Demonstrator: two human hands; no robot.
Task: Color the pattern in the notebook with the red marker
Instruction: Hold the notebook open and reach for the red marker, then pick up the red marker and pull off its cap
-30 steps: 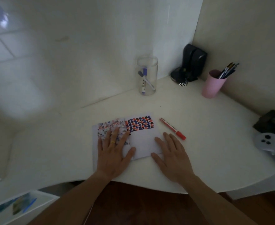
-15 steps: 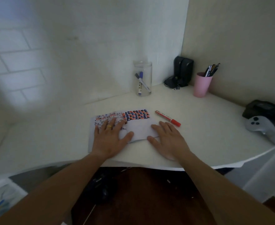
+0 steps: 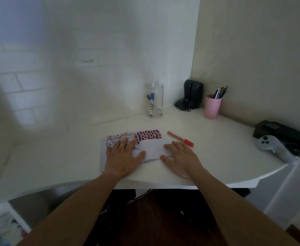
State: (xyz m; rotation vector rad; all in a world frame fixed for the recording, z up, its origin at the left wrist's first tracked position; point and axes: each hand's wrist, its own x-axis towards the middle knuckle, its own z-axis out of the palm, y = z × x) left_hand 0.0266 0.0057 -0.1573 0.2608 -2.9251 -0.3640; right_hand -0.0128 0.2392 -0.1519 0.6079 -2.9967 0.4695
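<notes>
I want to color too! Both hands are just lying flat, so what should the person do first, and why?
Probably lift the right hand and pick up the red marker. It lies untouched on the desk, just beyond that hand's fingertips, with its cap seemingly on. The left hand already presses the open notebook flat, so it can stay put while the right one fetches the marker.

Left hand (image 3: 123,158) flat on open notebook (image 3: 152,148), right hand (image 3: 181,158) beside, red marker (image 3: 180,140) untouched
</notes>
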